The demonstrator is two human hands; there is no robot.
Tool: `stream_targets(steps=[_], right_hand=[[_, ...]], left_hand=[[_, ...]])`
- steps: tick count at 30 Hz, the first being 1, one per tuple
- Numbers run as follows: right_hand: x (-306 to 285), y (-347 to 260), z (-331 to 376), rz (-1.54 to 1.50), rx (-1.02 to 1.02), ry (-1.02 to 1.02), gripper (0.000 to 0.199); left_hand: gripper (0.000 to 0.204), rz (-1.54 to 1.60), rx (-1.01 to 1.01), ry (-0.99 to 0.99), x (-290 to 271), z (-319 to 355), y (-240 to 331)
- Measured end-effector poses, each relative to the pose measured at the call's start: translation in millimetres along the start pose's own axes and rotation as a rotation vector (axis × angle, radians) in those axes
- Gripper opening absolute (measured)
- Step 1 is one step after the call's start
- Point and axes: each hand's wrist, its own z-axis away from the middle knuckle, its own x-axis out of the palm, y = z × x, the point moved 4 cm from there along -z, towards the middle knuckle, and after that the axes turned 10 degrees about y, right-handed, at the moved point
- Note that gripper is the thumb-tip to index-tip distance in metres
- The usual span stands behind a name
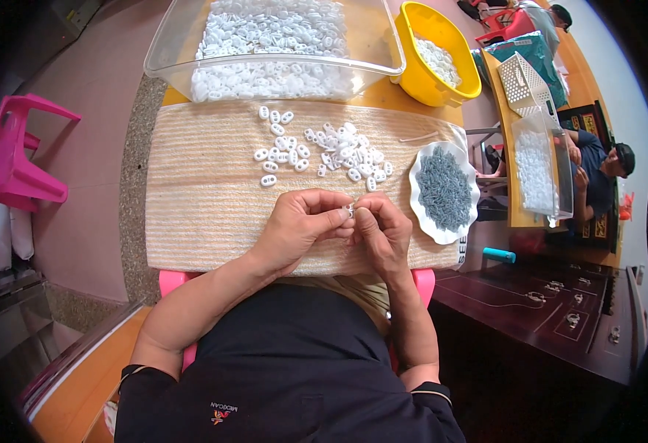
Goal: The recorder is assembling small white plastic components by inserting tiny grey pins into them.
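My left hand (294, 225) and my right hand (384, 235) meet over the near part of a striped towel (198, 221). Their thumbs and fingers pinch a small white plastic piece (350, 210) between them, mostly covered by the fingertips. Beyond the hands lies a loose group of white oval pieces with two dark holes each (268, 180). To its right is a denser pile of similar white pieces (350, 151). A white scalloped plate (443, 238) beside my right hand holds many slim grey-blue parts (443, 188), too small to name.
A clear plastic bin (276, 65) full of white pieces stands at the far edge, next to a yellow tub (473, 85) with more. A pink stool (25, 162) is at left. On the right, a person (597, 173) sits by another clear bin (536, 170).
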Motion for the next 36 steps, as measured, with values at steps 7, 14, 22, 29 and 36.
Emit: stream_targets(steps=[7,14,22,29,36], right_hand=[[-2.9,5.5,-0.7,0.06,-0.031,-0.007,0.01],[0.1,1.0,-0.6,0.026,-0.014,-0.008,0.01],[-0.9,0.1,-0.6,0.057,-0.023,-0.035,0.011],[-1.1,-3.7,-0.6,0.07,0.042,-0.01,0.008],[-2.0,-2.4,-0.5,0.053,0.088,-0.01,0.008]], left_hand=[[0.019,0.003,0.004,0.002,-0.1,0.0,-0.7],[0.019,-0.018,0.02,0.01,-0.1,0.0,-0.3],[0.018,-0.087,0.069,0.004,0.0,-0.7,-1.4],[0.018,-0.088,0.083,-0.002,-0.2,-0.5,-2.6],[0.018,-0.06,0.05,0.011,-1.0,-1.7,-4.4]])
